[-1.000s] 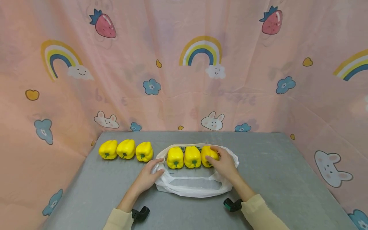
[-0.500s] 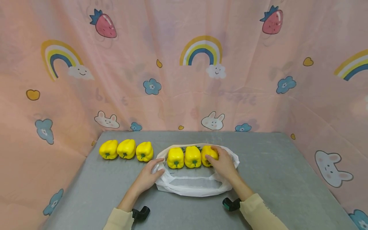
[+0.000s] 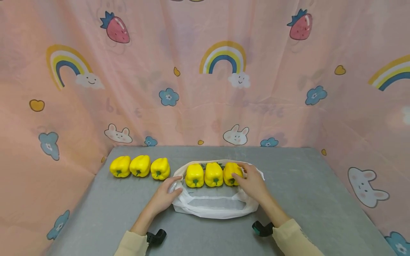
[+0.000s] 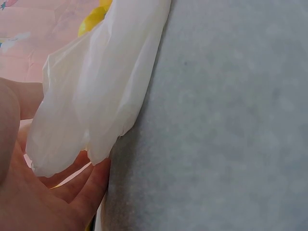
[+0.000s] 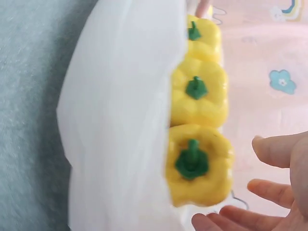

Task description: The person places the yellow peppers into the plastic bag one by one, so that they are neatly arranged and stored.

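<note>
Three yellow bell peppers with green stems, the left one (image 3: 194, 174), the middle one (image 3: 213, 173) and the right one (image 3: 230, 170), stand side by side within the opening of a white plastic bag (image 3: 214, 214). My left hand (image 3: 161, 198) touches the bag's left edge, thumb and fingers spread; in the left wrist view the bag (image 4: 96, 91) hangs partly over that hand (image 4: 43, 204). By the right pepper is my right hand (image 3: 255, 184). The right wrist view shows this hand (image 5: 297, 178) with fingers parted, a gap between thumb and pepper (image 5: 199, 187).
Three more yellow peppers, the first (image 3: 120, 165), second (image 3: 140, 164) and third (image 3: 160, 167), lie in a row on the grey table (image 3: 307, 199), left of the bag. A pink patterned curtain (image 3: 192, 117) hangs behind and beside the table.
My right hand has shifted slightly to the right, and its fingers have loosened from the right pepper. My left hand and the peppers have hardly moved.
</note>
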### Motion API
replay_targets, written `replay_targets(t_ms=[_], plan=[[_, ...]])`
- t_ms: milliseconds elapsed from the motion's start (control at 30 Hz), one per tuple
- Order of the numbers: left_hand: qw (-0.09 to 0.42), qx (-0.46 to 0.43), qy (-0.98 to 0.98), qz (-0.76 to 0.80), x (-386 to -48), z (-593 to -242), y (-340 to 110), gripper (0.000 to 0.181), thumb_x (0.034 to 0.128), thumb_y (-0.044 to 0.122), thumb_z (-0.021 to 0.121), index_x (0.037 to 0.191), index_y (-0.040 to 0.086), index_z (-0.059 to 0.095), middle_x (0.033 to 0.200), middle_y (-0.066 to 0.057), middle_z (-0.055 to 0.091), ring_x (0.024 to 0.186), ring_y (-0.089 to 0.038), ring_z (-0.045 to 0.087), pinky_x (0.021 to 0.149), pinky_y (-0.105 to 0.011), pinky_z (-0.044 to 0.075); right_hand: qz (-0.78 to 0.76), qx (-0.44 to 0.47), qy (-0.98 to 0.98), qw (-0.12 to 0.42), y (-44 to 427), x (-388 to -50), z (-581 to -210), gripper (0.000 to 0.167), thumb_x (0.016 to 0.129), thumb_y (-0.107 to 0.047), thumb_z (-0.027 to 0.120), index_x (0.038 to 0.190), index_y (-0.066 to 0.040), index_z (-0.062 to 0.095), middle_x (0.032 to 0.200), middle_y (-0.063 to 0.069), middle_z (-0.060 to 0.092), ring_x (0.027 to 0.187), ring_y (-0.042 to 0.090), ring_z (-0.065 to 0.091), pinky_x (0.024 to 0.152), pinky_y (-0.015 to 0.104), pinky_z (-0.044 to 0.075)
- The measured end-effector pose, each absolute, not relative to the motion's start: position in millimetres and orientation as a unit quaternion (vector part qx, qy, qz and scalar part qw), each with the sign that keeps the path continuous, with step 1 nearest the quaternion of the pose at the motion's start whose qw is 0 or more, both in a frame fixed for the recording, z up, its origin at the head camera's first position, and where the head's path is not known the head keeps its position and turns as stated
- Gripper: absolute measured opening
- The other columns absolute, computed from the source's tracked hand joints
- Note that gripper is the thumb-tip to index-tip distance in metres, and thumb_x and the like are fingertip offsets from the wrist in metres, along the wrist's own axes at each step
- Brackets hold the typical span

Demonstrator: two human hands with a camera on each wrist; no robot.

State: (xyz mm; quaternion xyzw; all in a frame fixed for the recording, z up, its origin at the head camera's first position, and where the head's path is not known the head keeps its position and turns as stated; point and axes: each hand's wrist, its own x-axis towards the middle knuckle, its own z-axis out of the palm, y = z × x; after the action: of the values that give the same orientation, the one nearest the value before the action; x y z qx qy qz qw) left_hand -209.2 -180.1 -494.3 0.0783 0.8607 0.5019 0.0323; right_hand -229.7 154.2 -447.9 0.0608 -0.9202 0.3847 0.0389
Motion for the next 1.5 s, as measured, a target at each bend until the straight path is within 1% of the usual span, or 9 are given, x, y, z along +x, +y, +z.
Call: replay_targets(t_ms=[100, 233, 333, 500, 600, 700, 900, 1267, 1500], plan=[[0.029, 0.081, 0.86, 0.503, -210, -495, -180, 0.046, 0.0998, 0.021, 0.066, 0.145, 0.014, 0.056, 0.152, -0.013, 0.047, 0.145, -0.038, 0.036, 0.117, -0.064, 0.024, 0.388, 0.073, -0.917, 0.058, 157, -225, -443, 0.051, 0.1, -0.026, 0.065, 0.142, 0.001, 0.053, 0.138, 0.025, 0.055, 0.121, 0.041, 0.056, 0.098, 0.053, 0.053], [0.027, 0.081, 0.86, 0.503, -210, -495, -181, 0.046, 0.0994, 0.021, 0.066, 0.144, 0.014, 0.057, 0.152, -0.013, 0.048, 0.145, -0.038, 0.036, 0.117, -0.064, 0.024, 0.403, 0.095, -0.906, 0.09, 162, -221, -438, 0.045, 0.1, -0.02, 0.067, 0.137, 0.003, 0.057, 0.133, 0.023, 0.06, 0.114, 0.037, 0.06, 0.096, 0.052, 0.054], [0.027, 0.08, 0.861, 0.502, -210, -496, -181, 0.046, 0.0994, 0.021, 0.066, 0.144, 0.015, 0.057, 0.152, -0.012, 0.048, 0.145, -0.038, 0.036, 0.117, -0.064, 0.024, 0.412, 0.119, -0.895, 0.123, 168, -218, -435, 0.04, 0.098, -0.014, 0.068, 0.132, 0.006, 0.06, 0.126, 0.024, 0.063, 0.108, 0.036, 0.062, 0.093, 0.053, 0.054], [0.026, 0.08, 0.862, 0.499, -211, -496, -180, 0.046, 0.0995, 0.021, 0.066, 0.144, 0.015, 0.057, 0.151, -0.013, 0.048, 0.145, -0.038, 0.036, 0.116, -0.064, 0.025, 0.416, 0.145, -0.877, 0.191, 181, -216, -434, 0.031, 0.095, -0.007, 0.07, 0.123, 0.006, 0.065, 0.116, 0.023, 0.067, 0.1, 0.035, 0.064, 0.087, 0.055, 0.056], [0.027, 0.079, 0.862, 0.499, -210, -496, -180, 0.046, 0.0995, 0.022, 0.067, 0.144, 0.015, 0.057, 0.151, -0.013, 0.048, 0.145, -0.038, 0.036, 0.116, -0.064, 0.025, 0.411, 0.147, -0.871, 0.227, 188, -217, -435, 0.028, 0.093, -0.005, 0.072, 0.119, 0.006, 0.068, 0.112, 0.021, 0.068, 0.099, 0.035, 0.065, 0.085, 0.055, 0.056], [0.027, 0.078, 0.864, 0.497, -210, -497, -180, 0.046, 0.0996, 0.023, 0.066, 0.144, 0.016, 0.057, 0.152, -0.012, 0.048, 0.145, -0.038, 0.036, 0.116, -0.065, 0.025, 0.404, 0.139, -0.87, 0.246, 196, -217, -437, 0.027, 0.093, -0.003, 0.073, 0.117, 0.006, 0.069, 0.113, 0.021, 0.069, 0.101, 0.037, 0.064, 0.086, 0.056, 0.054], [0.027, 0.076, 0.866, 0.494, -210, -497, -180, 0.046, 0.0997, 0.024, 0.066, 0.144, 0.017, 0.057, 0.152, -0.012, 0.047, 0.146, -0.038, 0.035, 0.116, -0.065, 0.024, 0.405, 0.122, -0.877, 0.227, 208, -219, -446, 0.03, 0.094, -0.006, 0.071, 0.122, 0.005, 0.067, 0.123, 0.022, 0.063, 0.112, 0.04, 0.058, 0.093, 0.061, 0.05], [0.027, 0.075, 0.866, 0.493, -211, -496, -180, 0.046, 0.1, 0.023, 0.066, 0.145, 0.016, 0.057, 0.152, -0.012, 0.047, 0.145, -0.038, 0.035, 0.116, -0.064, 0.025, 0.441, 0.105, -0.887, 0.093, 224, -227, -467, 0.045, 0.099, -0.024, 0.069, 0.136, 0.0, 0.059, 0.142, 0.024, 0.048, 0.128, 0.045, 0.048, 0.099, 0.066, 0.046], [0.025, 0.078, 0.864, 0.497, -210, -496, -180, 0.046, 0.1, 0.023, 0.066, 0.145, 0.015, 0.056, 0.152, -0.013, 0.047, 0.145, -0.038, 0.036, 0.116, -0.064, 0.025, 0.453, 0.093, -0.886, 0.04, 223, -228, -477, 0.052, 0.098, -0.028, 0.069, 0.141, -0.002, 0.055, 0.147, 0.026, 0.043, 0.132, 0.047, 0.043, 0.105, 0.067, 0.039]])
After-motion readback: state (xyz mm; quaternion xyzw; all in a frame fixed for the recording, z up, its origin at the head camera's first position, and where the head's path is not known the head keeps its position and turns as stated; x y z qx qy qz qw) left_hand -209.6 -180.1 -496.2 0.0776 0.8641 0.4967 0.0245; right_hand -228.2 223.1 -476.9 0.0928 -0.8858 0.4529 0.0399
